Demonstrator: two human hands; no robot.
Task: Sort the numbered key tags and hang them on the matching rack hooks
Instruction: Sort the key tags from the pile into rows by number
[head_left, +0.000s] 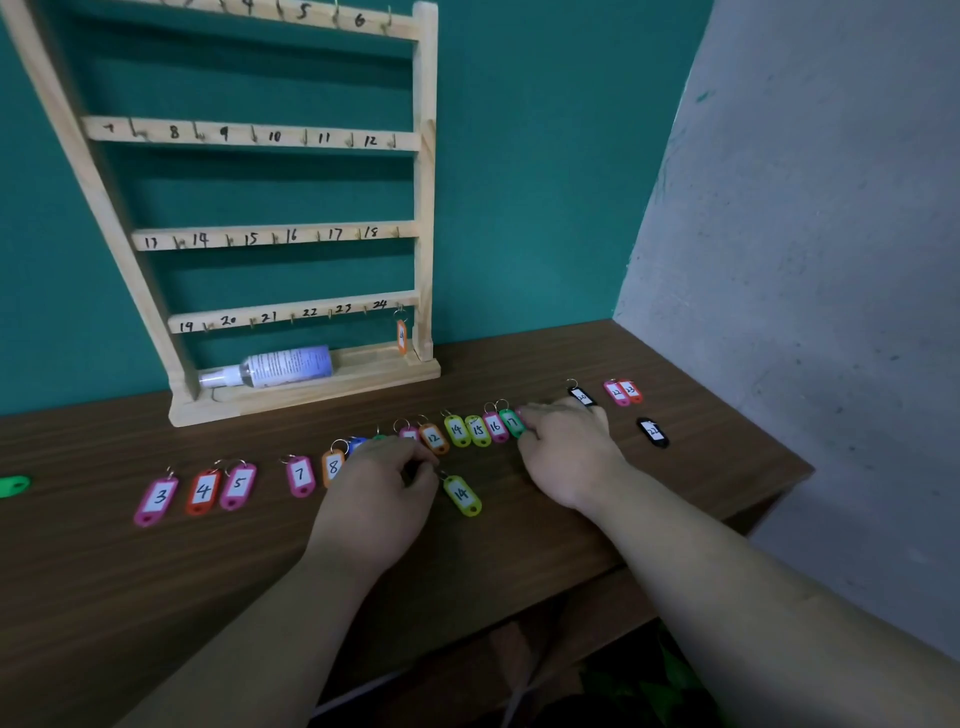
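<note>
A wooden key rack (423, 171) with numbered hooks stands against the teal wall; one orange tag (401, 336) hangs on hook 24. Numbered key tags lie in a row on the brown table (156, 571): 3 (156, 500), 4 (202, 491), 5 (238, 486), 7 (300, 475), 8 (332, 466), 12 (434, 438), 14 (457, 430), 15 (478, 430), 16 (496, 427), 17 (513, 422). Another yellow 14 tag (462, 495) lies apart in front. My left hand (382, 493) rests curled over tags in the row's middle. My right hand (566, 447) lies over the row beside tag 17.
A spray bottle (280, 368) lies on the rack's base. Black and pink/red tags (623, 392) lie at the far right, another black tag (653, 432) nearer. A green tag (13, 487) sits at the left edge. A grey wall bounds the table's right.
</note>
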